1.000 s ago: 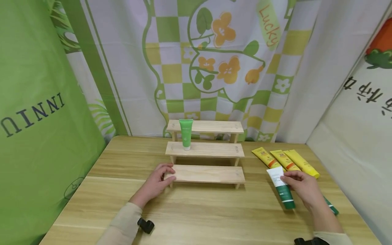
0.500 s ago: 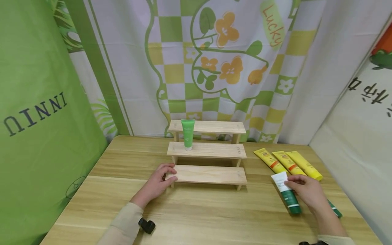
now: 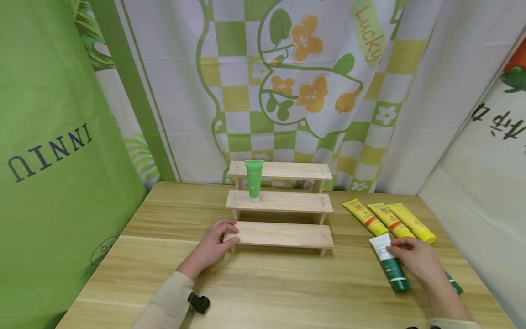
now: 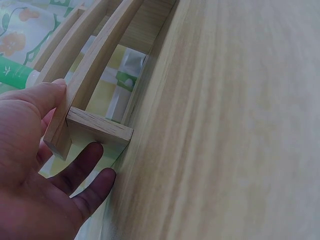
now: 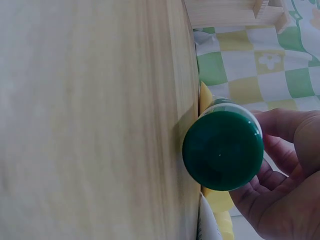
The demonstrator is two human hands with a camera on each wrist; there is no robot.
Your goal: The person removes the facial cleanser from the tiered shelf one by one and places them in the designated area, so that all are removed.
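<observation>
My left hand grips the left end of the lowest step of a three-tier wooden display stand; in the left wrist view the thumb lies on the board's top. On the middle step a light green squeeze tube stands upright on its white cap. Over at the right, my right hand pinches a white-and-green squeeze tube between thumb and fingers, its dark green cap pointing toward me. Another tube with a green end lies partly hidden behind the right forearm.
Three yellow squeeze tubes lie side by side on the table, just beyond the right hand. A patterned curtain hangs close behind the stand. Green cloth borders the left side and a white one the right.
The right hand and its white-and-green tube have shifted slightly to the right and nearer to me. The left hand keeps its hold on the stand. The head view has turned a little.
</observation>
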